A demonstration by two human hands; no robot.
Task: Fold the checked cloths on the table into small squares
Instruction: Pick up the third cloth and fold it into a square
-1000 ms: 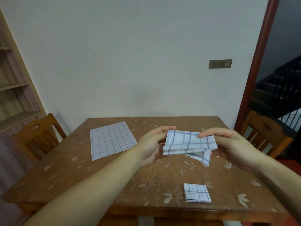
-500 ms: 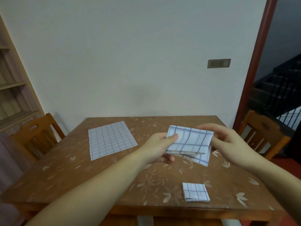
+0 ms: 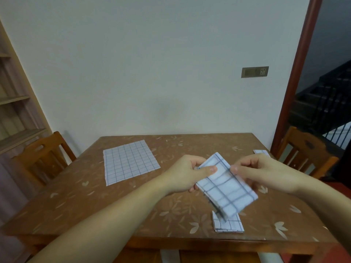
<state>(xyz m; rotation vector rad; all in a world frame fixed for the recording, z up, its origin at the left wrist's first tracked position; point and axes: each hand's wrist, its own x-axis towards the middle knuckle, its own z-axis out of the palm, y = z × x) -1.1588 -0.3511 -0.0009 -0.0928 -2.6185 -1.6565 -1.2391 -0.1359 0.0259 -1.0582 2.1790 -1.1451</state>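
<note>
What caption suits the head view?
Both hands hold a part-folded checked cloth above the table.

Brown table [image 3: 76, 202] w/ flat cloth [image 3: 130, 164], folded square [image 3: 228, 225].

A home dining room; wooden table [image 3: 133, 221], matching chairs [image 3: 43, 158]; shelving [image 3: 13, 114]; staircase [image 3: 326, 103] beyond doorway.

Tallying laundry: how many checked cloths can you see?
4: one held in both hands, one flat at the table's far left, one folded near the front edge, one partly hidden at the far right edge.
</note>
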